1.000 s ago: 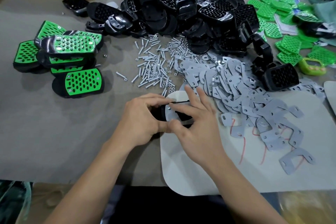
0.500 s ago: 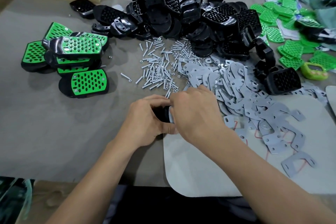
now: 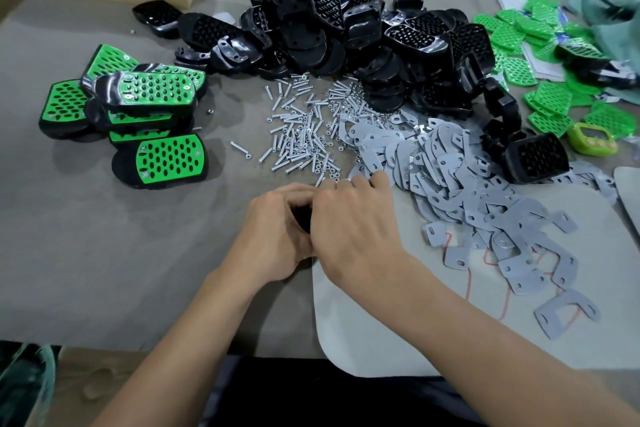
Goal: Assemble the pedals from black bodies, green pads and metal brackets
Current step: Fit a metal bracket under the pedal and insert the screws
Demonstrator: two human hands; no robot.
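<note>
Head view: left hand (image 3: pixel 277 236) holds the black body (image 3: pixel 302 220) in a curled grip, low over the counter (image 3: pixel 104 253), near the screws (image 3: pixel 304 135). Right hand (image 3: pixel 353 229) covers it, so I cannot tell what its grip pinches. Working blind like this, it may scatter the screws.

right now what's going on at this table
A person is putting a pedal together. The left hand grips a black body, while the right hand lies over it, fingertips at the edge of the grey brackets and screws. Whether it holds anything is hidden. Finished pedals lie stacked to the left; spare bodies are heaped at the back.
</note>
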